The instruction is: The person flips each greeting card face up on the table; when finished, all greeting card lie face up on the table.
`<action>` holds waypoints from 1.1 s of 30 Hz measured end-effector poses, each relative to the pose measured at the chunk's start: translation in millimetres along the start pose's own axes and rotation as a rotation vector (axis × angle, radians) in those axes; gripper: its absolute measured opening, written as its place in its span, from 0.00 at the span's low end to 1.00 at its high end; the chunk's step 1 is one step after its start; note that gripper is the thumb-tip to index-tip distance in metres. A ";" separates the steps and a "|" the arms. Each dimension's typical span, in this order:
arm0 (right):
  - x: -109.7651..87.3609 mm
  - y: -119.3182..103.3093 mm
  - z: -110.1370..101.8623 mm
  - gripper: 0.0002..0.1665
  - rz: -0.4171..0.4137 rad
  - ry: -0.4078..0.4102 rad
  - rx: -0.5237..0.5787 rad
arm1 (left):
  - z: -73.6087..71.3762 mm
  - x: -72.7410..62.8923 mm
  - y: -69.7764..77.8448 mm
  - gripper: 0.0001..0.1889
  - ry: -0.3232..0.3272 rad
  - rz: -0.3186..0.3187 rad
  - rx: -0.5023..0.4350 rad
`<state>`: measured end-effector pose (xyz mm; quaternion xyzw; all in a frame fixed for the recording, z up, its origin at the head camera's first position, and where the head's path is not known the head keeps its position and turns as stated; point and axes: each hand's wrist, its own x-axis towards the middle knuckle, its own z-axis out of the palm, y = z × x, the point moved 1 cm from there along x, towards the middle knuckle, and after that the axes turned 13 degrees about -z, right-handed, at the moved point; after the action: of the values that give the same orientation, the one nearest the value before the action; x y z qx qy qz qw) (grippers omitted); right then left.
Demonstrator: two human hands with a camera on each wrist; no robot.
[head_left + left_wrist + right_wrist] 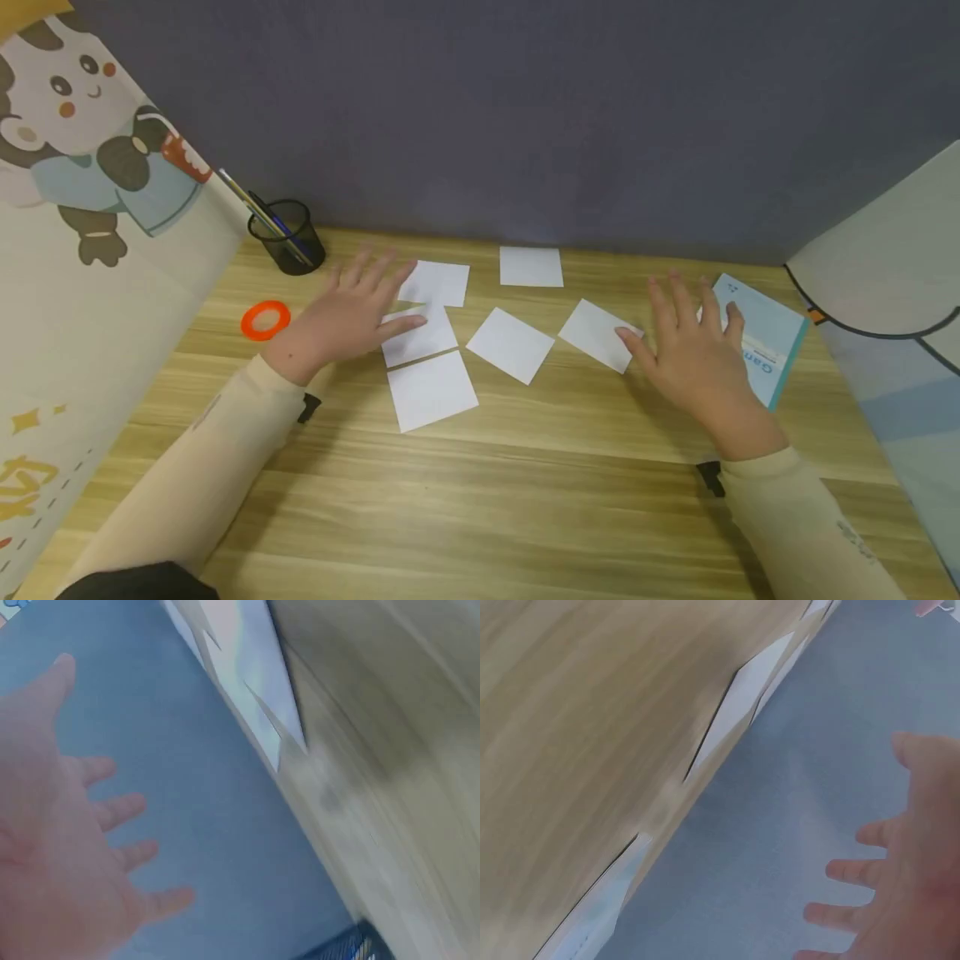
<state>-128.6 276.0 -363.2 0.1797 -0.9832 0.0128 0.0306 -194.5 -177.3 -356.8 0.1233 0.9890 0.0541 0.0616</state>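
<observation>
Several white paper cards lie spread on the wooden table. My left hand (347, 315), fingers spread and straight, hovers at the left group, overlapping the upper left card (442, 283) and the middle left card (431, 337) in the head view. Below these lies another card (432, 392). A tilted card (511, 346) lies in the middle, and one more (531, 267) sits at the back. My right hand (693, 358), also spread with nothing in it, is over the table; its thumb overlaps the right card (596, 335) and its fingers partly hide a light blue booklet (759, 333).
A black mesh pen cup (300, 250) with pens stands at the back left. An orange tape ring (266, 321) lies in front of it. A dark partition (525, 125) rises along the table's back edge, with printed side panels left and right.
</observation>
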 end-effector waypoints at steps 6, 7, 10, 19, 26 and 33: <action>0.8 -2.8 -5.4 0.52 -0.044 0.114 0.060 | -5.2 24.2 20.1 0.44 -0.013 0.182 -0.145; 1.1 -2.8 -6.3 0.52 -0.055 0.135 0.069 | -6.6 28.8 25.0 0.43 -0.019 0.206 -0.157; 2.3 -2.3 -8.2 0.52 -0.078 0.169 0.114 | -11.1 41.7 41.4 0.41 -0.047 0.260 -0.183; 2.3 0.8 -11.2 0.53 -0.010 0.064 0.283 | -17.7 70.6 89.0 0.41 -0.162 0.323 -0.206; 2.0 10.9 -9.0 0.54 0.035 0.022 0.401 | -21.4 91.2 123.3 0.40 -0.250 0.381 -0.242; 6.3 28.8 2.1 0.59 0.126 -0.108 0.656 | -16.3 109.5 157.6 0.37 -0.333 0.396 -0.189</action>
<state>-144.7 300.6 -365.3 0.1194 -0.9360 0.3209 -0.0816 -264.7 0.5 -333.3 0.3151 0.9125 0.1363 0.2226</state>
